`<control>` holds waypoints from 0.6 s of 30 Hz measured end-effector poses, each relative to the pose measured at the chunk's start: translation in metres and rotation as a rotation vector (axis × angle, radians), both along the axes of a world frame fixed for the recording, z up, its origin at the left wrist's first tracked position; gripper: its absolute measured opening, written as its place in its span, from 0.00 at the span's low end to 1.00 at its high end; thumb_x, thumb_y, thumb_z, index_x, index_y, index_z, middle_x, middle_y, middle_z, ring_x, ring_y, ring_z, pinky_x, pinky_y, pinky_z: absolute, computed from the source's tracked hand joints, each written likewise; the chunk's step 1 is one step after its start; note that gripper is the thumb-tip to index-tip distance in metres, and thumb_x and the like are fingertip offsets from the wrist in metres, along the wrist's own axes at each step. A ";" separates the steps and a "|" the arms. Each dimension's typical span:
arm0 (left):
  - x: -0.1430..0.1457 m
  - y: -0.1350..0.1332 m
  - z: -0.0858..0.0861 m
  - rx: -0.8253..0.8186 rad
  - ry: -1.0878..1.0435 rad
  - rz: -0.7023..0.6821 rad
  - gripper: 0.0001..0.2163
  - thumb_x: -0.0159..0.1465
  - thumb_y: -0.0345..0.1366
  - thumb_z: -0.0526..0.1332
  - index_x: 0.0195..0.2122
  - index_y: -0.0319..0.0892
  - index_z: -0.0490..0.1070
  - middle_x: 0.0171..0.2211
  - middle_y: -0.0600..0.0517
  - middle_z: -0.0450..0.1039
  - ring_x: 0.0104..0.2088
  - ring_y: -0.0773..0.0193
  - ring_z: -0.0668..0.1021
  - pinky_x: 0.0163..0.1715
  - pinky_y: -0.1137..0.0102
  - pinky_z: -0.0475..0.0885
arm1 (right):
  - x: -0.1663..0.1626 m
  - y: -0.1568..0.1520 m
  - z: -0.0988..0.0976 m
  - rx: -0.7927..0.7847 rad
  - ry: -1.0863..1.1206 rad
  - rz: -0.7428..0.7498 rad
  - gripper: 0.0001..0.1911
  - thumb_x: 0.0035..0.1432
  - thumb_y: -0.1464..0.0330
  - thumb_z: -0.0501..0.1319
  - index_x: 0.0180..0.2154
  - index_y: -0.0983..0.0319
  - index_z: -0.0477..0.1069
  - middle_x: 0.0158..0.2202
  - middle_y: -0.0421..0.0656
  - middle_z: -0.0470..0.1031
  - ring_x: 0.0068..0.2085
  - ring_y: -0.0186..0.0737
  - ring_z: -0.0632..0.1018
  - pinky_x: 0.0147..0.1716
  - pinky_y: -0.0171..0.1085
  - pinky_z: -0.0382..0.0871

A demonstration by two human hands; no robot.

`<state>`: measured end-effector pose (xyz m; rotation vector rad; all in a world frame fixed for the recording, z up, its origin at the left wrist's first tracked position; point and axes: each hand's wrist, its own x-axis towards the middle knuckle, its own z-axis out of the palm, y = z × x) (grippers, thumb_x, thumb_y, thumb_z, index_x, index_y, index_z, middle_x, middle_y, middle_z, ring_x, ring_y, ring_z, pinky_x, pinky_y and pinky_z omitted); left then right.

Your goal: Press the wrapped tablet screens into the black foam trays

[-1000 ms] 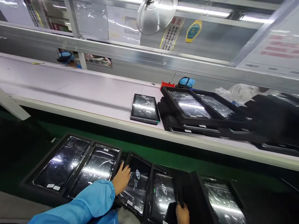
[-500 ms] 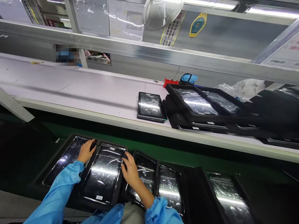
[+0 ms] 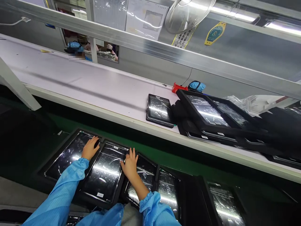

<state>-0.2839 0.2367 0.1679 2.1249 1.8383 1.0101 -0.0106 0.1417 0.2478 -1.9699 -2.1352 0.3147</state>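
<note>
A black foam tray (image 3: 104,140) holds two glossy dark screen panels in clear film side by side. My left hand (image 3: 90,148) rests on the divider between the left panel (image 3: 67,157) and the middle panel (image 3: 105,172), fingers stretched forward beside a small dark gap. At the middle panel's right edge lies my right hand (image 3: 129,164), its fingers spread over the tray's rim and its thumb near the glass. Small white labels mark the top and bottom of the middle panel. Neither hand lifts anything.
More wrapped panels (image 3: 168,190) lie in black trays to the right. On the white shelf (image 3: 94,88) beyond stand a separate stacked panel (image 3: 160,108), piled trays with panels (image 3: 207,110), a red holder (image 3: 179,88) and a blue item (image 3: 197,86). A metal rail (image 3: 150,47) crosses above.
The camera view has tilted and shifted. My right hand has turned more upright, with its fingers now over the tray's rim. My left hand stays at the divider.
</note>
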 end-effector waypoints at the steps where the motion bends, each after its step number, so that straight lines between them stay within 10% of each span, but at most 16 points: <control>1: 0.000 0.000 -0.001 0.002 -0.002 -0.002 0.20 0.62 0.40 0.49 0.53 0.40 0.65 0.57 0.47 0.64 0.62 0.56 0.60 0.62 0.55 0.56 | 0.001 0.001 -0.002 -0.006 0.050 -0.018 0.18 0.55 0.67 0.62 0.47 0.69 0.71 0.68 0.53 0.43 0.68 0.59 0.40 0.61 0.64 0.43; 18: -0.002 -0.002 -0.003 0.004 0.055 0.013 0.20 0.64 0.40 0.47 0.54 0.39 0.63 0.58 0.46 0.63 0.63 0.55 0.59 0.63 0.53 0.55 | -0.007 -0.004 -0.047 0.294 0.529 -0.184 0.14 0.53 0.77 0.59 0.42 0.64 0.74 0.67 0.47 0.51 0.65 0.54 0.54 0.62 0.54 0.53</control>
